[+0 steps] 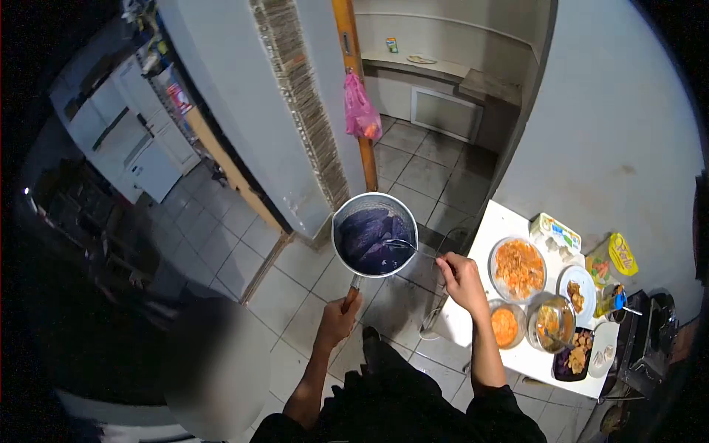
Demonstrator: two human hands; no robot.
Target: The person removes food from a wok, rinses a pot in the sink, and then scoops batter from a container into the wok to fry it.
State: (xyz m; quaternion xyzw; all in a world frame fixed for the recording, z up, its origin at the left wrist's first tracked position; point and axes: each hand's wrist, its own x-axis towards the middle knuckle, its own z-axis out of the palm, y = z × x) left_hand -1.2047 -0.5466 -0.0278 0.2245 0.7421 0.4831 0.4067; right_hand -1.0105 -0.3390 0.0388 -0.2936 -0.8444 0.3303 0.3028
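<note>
A metal saucepan (375,235) with dark purple contents hangs above the tiled floor in the middle of the view. My left hand (340,318) is wrapped round its wooden handle (351,297). In my right hand (461,279), right of the pan, is the end of a metal spoon (399,242), whose bowl rests in the purple contents. The pan is held left of the white table (461,317), apart from it.
On the table stand a plate of orange food (519,270), a bowl of orange food (505,326), a glass bowl (552,323), a white plate (580,295) and a dark tray (574,356). A pink bag (360,108) hangs on the door frame. A blurred shape stands lower left.
</note>
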